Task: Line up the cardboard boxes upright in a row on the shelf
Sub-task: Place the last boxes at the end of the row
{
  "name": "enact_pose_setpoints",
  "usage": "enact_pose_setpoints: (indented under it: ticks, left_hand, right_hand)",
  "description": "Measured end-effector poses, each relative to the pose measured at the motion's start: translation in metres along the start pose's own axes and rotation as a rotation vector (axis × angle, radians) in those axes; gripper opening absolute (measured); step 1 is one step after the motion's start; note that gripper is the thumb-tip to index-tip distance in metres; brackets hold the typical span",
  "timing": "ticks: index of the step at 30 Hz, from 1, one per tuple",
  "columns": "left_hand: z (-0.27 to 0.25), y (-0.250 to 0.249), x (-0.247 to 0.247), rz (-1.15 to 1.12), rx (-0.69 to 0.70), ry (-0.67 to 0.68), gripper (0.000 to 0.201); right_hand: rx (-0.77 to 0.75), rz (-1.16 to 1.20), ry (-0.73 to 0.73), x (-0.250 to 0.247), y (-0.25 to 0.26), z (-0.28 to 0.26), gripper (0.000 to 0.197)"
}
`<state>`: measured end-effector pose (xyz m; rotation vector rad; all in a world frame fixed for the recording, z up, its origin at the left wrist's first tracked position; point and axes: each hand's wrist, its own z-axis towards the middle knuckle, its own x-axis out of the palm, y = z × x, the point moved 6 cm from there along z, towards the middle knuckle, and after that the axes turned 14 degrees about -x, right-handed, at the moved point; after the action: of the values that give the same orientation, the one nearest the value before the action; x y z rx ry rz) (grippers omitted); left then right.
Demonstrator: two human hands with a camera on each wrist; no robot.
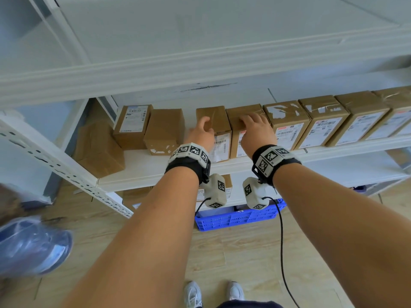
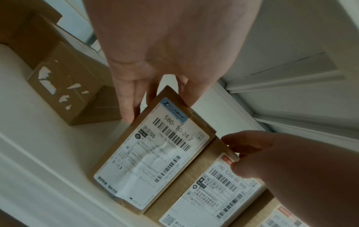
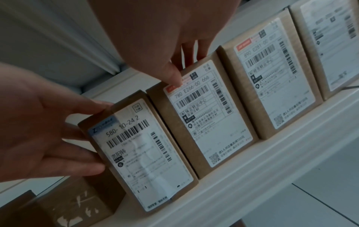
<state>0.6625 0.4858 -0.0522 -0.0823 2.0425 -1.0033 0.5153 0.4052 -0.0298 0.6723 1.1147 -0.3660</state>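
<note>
Several upright cardboard boxes stand in a row on the white shelf (image 1: 153,168), labels facing front. At the row's left end is the box labelled 580-10-24 2 (image 1: 219,120) (image 2: 151,153) (image 3: 139,153). My left hand (image 1: 201,130) (image 2: 157,101) (image 3: 58,130) holds it at its top left corner, fingers down its left side and thumb on top. My right hand (image 1: 255,127) (image 3: 180,66) (image 2: 272,161) grips the top of the neighbouring box labelled 780 E266 (image 1: 235,117) (image 2: 204,192) (image 3: 204,115), thumb on the label's upper edge, fingers over the top.
Left of the row stand a plain box with torn tape (image 1: 164,130) (image 2: 77,86), a labelled box (image 1: 133,123) and a larger one lying flat (image 1: 100,150). The upper shelf beam (image 1: 200,70) hangs low overhead. A blue crate (image 1: 233,218) sits on the floor below.
</note>
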Motion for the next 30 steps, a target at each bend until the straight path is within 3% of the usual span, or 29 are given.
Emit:
enact_pose_setpoints:
  ticks: [6, 10, 15, 20, 25, 30]
  left_hand:
    - [-0.003, 0.006, -0.002, 0.039, 0.023, -0.003, 0.044]
    - [-0.006, 0.011, -0.015, 0.049, 0.014, -0.003, 0.054]
    - [0.001, 0.032, -0.062, 0.01, -0.061, -0.178, 0.036]
    - [0.021, 0.08, -0.118, 0.102, -0.153, -0.239, 0.039]
    - [0.04, 0.134, -0.139, 0.128, -0.233, -0.105, 0.048]
    - [0.047, 0.145, -0.132, 0.16, -0.227, 0.012, 0.049]
  right_hand:
    - [0.022, 0.003, 0.051, -0.002, 0.002, 0.003, 0.056]
    - [0.047, 0.042, 0.0, -0.014, 0.016, 0.011, 0.055]
    - [-0.006, 0.193, -0.101, -0.02, 0.061, 0.03, 0.051]
    - [-0.039, 0.301, -0.107, 0.001, 0.123, 0.045, 0.05]
    - [-0.015, 0.384, 0.016, 0.046, 0.17, 0.047, 0.055]
    - [0.256, 0.485, 0.292, 0.104, 0.173, 0.038, 0.061]
